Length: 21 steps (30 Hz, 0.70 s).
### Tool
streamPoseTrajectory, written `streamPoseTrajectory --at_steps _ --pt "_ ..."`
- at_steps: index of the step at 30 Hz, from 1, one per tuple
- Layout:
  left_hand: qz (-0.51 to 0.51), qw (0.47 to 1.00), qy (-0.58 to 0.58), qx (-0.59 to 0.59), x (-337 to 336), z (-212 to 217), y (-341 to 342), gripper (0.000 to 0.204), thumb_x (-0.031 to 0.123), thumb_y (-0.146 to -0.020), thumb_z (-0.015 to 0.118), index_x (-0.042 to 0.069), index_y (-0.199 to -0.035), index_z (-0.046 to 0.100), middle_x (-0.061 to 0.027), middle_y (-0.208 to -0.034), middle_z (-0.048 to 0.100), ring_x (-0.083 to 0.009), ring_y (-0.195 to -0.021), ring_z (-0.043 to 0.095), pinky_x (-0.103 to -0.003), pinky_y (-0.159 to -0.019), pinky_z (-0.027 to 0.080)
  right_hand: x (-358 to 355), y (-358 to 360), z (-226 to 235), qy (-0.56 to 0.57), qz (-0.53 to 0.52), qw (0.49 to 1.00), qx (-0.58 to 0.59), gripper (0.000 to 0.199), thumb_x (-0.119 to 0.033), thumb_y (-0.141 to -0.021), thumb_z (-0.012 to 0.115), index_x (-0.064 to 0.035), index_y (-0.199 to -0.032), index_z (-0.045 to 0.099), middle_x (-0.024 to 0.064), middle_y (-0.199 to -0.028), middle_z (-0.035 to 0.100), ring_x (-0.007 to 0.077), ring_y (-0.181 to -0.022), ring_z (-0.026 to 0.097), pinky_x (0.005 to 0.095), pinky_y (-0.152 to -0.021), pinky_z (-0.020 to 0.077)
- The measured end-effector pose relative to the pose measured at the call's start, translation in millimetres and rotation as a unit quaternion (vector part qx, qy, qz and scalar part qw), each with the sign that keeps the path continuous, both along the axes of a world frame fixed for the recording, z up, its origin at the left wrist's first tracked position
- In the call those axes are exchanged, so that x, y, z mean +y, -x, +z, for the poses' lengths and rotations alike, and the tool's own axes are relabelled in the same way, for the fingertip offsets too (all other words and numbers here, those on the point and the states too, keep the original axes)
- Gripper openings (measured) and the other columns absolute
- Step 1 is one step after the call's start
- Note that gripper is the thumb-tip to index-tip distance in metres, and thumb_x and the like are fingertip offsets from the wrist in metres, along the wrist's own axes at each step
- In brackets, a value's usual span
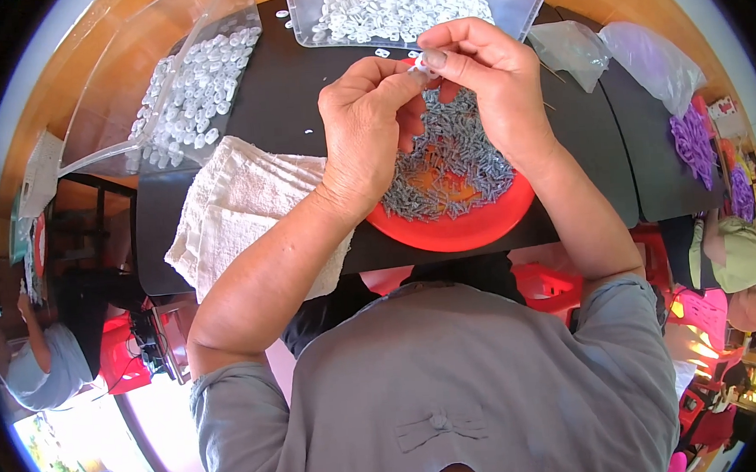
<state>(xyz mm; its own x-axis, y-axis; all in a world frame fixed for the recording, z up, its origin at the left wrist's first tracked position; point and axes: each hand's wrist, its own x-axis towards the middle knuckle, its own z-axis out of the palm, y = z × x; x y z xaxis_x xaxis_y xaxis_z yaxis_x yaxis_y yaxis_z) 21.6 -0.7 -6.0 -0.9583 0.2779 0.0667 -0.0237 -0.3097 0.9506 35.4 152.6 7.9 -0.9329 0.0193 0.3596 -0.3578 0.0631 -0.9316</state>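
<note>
My left hand (362,120) and my right hand (500,73) meet above the far side of a red bowl (460,238). The fingertips of both are pinched on one small white plastic piece (422,63), mostly hidden by the thumbs. In the bowl under them lies a heap of small grey screw-like pieces (479,182). Just beyond my hands is a clear plastic bin (304,11) with many white oval pieces (382,12). A second clear bin (100,153), at the far left, also holds white pieces (196,91).
A folded cream towel (237,188) lies by my left forearm on the dark table (581,154). Loose white pieces (381,52) sit near the far bin. Clear plastic bags (653,63) and a purple bundle (693,147) are at the right. Other people sit at both sides.
</note>
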Motion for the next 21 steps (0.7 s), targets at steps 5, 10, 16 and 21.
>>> streamPoseTrajectory --at_steps 5,10,16,21 --pt "0.017 1.000 -0.009 0.003 0 2 0 0.017 0.015 -0.088 0.065 -0.001 -0.085 0.062 -0.0038 -0.065 0.060 -0.0074 -0.051 0.054 -0.021 -0.040 0.040 10 2 1 -0.029 0.004 0.998 -0.052 0.019 -0.017 -0.093 0.062 -0.0007 -0.101 0.066 0.0019 -0.085 0.064 0.0088 -0.076 0.060 0.0223 -0.064 0.0450" --pt "0.010 1.000 -0.009 0.021 -1 1 2 0.018 0.015 -0.089 0.067 -0.002 -0.087 0.063 -0.0036 -0.066 0.060 -0.0073 -0.052 0.054 -0.020 -0.042 0.040 9 1 3 -0.058 0.030 0.996 -0.069 0.020 -0.020 -0.093 0.061 -0.0006 -0.098 0.066 0.0018 -0.082 0.064 0.0093 -0.073 0.060 0.0226 -0.063 0.0452" --pt "-0.012 0.997 -0.017 0.078 -1 3 4 0.022 0.007 -0.081 0.076 -0.002 -0.097 0.063 -0.0032 -0.071 0.062 -0.0062 -0.058 0.055 -0.020 -0.045 0.042 26 3 13 -0.002 0.063 0.993 -0.097 0.018 -0.018 -0.092 0.062 -0.0003 -0.094 0.065 0.0030 -0.080 0.064 0.0102 -0.070 0.061 0.0224 -0.059 0.0451" --pt "-0.053 0.988 0.023 0.141 -4 4 7 0.030 0.001 -0.079 0.077 -0.001 -0.106 0.064 -0.0054 -0.080 0.066 -0.0064 -0.066 0.059 -0.020 -0.052 0.046 30 0 18 -0.037 0.128 0.983 -0.124 0.020 -0.020 -0.091 0.064 -0.0006 -0.088 0.065 0.0016 -0.073 0.062 0.0082 -0.062 0.059 0.0188 -0.052 0.0421"
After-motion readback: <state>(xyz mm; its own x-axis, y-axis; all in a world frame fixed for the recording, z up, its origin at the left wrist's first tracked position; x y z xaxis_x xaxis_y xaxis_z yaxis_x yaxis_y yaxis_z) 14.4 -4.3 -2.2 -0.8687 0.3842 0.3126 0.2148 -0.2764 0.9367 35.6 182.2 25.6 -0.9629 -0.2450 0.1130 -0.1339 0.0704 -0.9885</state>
